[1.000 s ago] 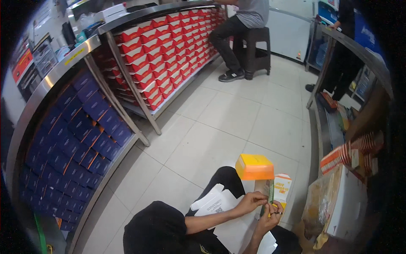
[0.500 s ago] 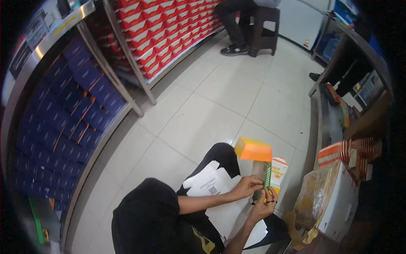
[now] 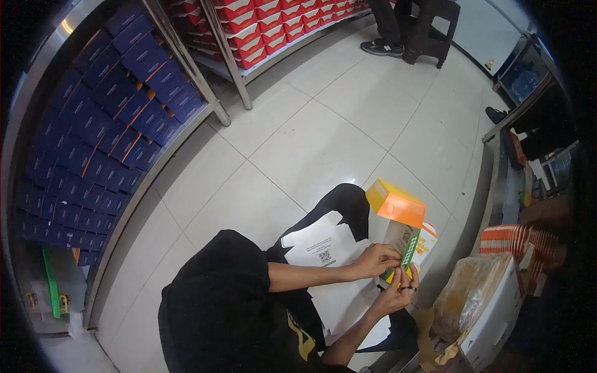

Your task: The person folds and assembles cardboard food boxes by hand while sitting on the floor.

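Note:
An orange, yellow and green folding carton [image 3: 398, 208] stands partly open above my lap, its top tilted away from me. My left hand [image 3: 376, 261] is closed on the near side of the carton, fingertips at the edge of its green strip. Just below, my right hand [image 3: 398, 293], with a ring on one finger, pinches the lower end of that strip. My fingers hide the carton's bottom edge. White printed sheets [image 3: 320, 245] lie across my lap under both forearms. A white and yellow printed card or flap [image 3: 427, 239] shows behind the carton; whether it is joined cannot be told.
To my right stands a white box [image 3: 491, 317] with a plastic-wrapped brown bundle [image 3: 463, 280]; flat orange-striped cartons [image 3: 507, 239] are stacked behind. Shelves of dark blue boxes [image 3: 106, 137] line the left, red boxes [image 3: 267, 25] the back. A person's shoe [image 3: 381, 47] rests beside a dark stool [image 3: 429, 31].
The view has shifted, so floor and shelves sit differently. The carton has turned a little, showing more of its yellow side and inner face. Both hands stay on it.

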Action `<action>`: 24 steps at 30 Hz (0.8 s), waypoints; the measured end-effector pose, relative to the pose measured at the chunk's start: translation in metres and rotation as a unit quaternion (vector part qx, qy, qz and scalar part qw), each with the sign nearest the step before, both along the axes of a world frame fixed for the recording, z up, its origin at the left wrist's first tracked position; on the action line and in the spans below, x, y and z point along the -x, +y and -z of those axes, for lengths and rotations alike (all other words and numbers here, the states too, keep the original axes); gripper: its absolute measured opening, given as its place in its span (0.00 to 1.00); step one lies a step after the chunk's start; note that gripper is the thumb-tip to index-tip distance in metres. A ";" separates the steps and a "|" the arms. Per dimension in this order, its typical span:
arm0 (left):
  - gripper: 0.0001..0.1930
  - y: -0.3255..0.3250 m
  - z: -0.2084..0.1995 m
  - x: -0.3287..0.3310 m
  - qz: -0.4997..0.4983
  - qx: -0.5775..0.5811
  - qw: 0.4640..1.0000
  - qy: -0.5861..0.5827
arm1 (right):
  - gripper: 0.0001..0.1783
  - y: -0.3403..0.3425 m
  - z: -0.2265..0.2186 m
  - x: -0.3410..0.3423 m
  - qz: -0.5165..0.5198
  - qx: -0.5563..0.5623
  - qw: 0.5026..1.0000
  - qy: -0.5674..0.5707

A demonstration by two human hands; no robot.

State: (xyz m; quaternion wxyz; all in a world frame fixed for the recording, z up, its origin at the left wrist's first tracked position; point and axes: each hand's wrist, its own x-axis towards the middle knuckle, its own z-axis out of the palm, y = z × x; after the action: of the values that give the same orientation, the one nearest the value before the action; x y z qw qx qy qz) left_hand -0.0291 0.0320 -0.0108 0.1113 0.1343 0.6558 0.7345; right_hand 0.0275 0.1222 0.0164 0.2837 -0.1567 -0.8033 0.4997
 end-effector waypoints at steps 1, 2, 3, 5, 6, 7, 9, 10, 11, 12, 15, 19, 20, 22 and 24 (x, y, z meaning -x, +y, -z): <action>0.07 -0.001 0.000 0.000 -0.003 0.000 1.000 -0.003 | 0.10 0.000 0.002 0.001 -0.009 0.028 1.000 0.000; 0.07 -0.003 0.000 -0.001 -0.004 0.001 1.000 0.000 | 0.10 0.000 0.001 -0.001 -0.014 0.028 1.000 -0.003; 0.08 -0.005 -0.001 -0.002 -0.007 0.002 1.000 0.002 | 0.10 -0.001 -0.001 -0.002 -0.016 0.057 0.998 -0.016; 0.07 -0.004 0.007 -0.008 -0.033 0.006 0.999 0.037 | 0.10 -0.003 0.001 -0.007 -0.044 0.054 0.997 -0.030; 0.07 -0.005 0.012 -0.010 -0.047 0.010 0.996 0.074 | 0.10 0.000 0.004 -0.010 -0.068 0.059 0.995 -0.033; 0.07 -0.004 -0.004 -0.010 -0.045 0.012 0.998 0.051 | 0.10 0.006 0.007 -0.011 -0.046 0.039 0.998 -0.029; 0.07 0.001 -0.012 -0.008 -0.042 0.016 0.997 0.055 | 0.11 0.005 0.003 -0.007 -0.053 0.023 0.998 -0.017; 0.07 0.003 -0.009 -0.008 -0.044 0.024 0.996 0.068 | 0.11 0.001 0.000 -0.006 -0.037 -0.013 0.999 0.006; 0.07 -0.001 -0.013 -0.010 -0.058 0.028 0.995 0.071 | 0.11 -0.001 -0.001 -0.009 -0.008 -0.052 0.998 0.030; 0.07 -0.002 -0.018 -0.012 -0.079 0.036 0.993 0.081 | 0.11 -0.003 -0.001 -0.008 -0.020 -0.049 0.998 0.034; 0.07 -0.007 -0.021 -0.022 -0.091 0.026 0.992 0.086 | 0.11 -0.010 -0.003 -0.012 0.005 -0.129 0.990 0.051; 0.08 -0.009 -0.014 -0.024 -0.050 0.014 0.994 0.096 | 0.11 -0.006 0.001 -0.024 -0.037 -0.116 0.991 0.050; 0.08 -0.012 -0.013 -0.024 -0.052 0.014 0.994 0.095 | 0.11 -0.005 0.003 -0.026 -0.046 -0.102 0.992 0.059; 0.08 -0.019 -0.008 -0.027 -0.035 0.023 0.992 0.120 | 0.10 -0.010 0.008 -0.030 -0.054 -0.088 0.993 0.062; 0.08 -0.007 -0.018 -0.013 -0.009 0.000 0.988 0.153 | 0.10 0.000 0.000 -0.025 -0.003 -0.121 0.991 0.053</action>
State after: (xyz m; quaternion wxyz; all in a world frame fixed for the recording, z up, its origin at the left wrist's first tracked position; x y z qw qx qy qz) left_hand -0.0163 0.0247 0.0072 0.0035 0.2391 0.6661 0.7065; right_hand 0.0528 0.1221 0.0166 0.3412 -0.0924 -0.8421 0.4074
